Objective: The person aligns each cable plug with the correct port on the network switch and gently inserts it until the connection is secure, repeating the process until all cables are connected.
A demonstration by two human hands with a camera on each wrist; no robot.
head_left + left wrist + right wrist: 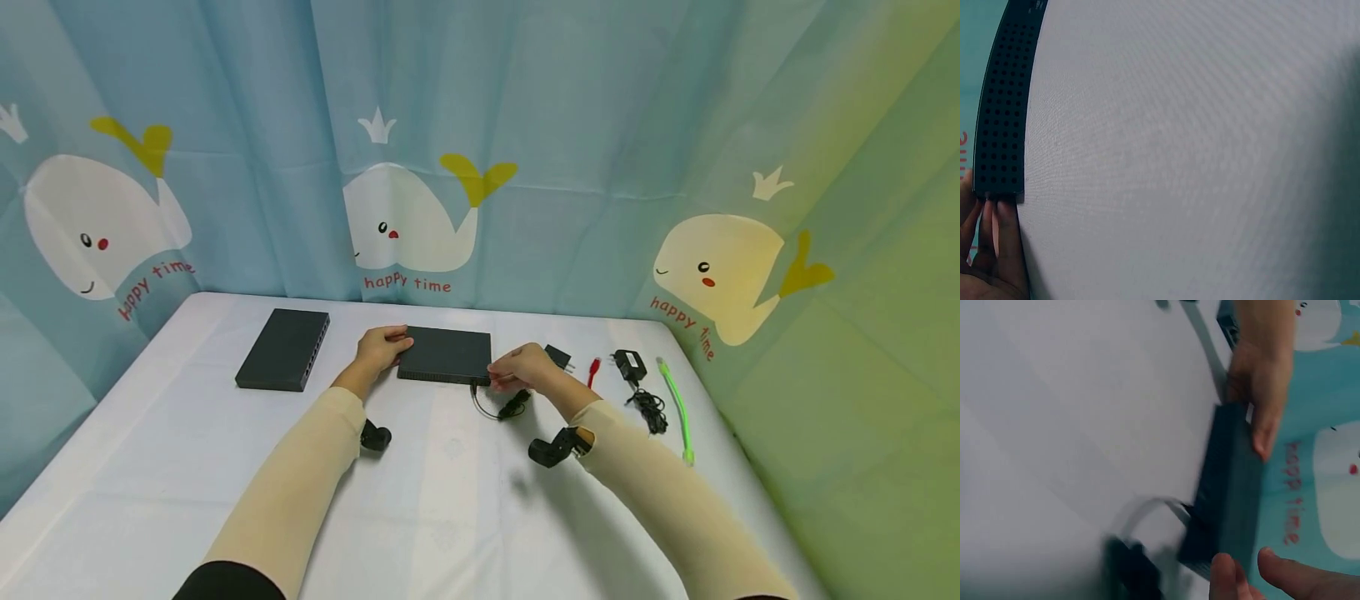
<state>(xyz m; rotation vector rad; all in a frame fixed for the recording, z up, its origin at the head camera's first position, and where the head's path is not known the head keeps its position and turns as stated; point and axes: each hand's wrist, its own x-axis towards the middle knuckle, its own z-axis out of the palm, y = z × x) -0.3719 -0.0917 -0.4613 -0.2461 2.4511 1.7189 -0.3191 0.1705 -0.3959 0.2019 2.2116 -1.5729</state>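
A flat black network switch (444,354) lies on the white table between the two hands. My left hand (379,350) grips its left end, thumb over the top. Rows of round vent holes show on the long side of the switch (1002,112) in the left wrist view, with fingers against its end. At the opposite end, my right hand (523,367) holds the right corner; thumb and fingertips (1223,575) are at that corner in the right wrist view. A thin black cable (483,412) runs from the near side of the switch to a dark bundle (515,405).
Another black box with ports (282,352) lies at the left. Right of the hands are a small black adapter (557,357), a red cable (594,369), a power adapter (630,364) with coiled cord (651,410), and a green cable (678,406). A whale-print curtain (570,208) hangs behind.
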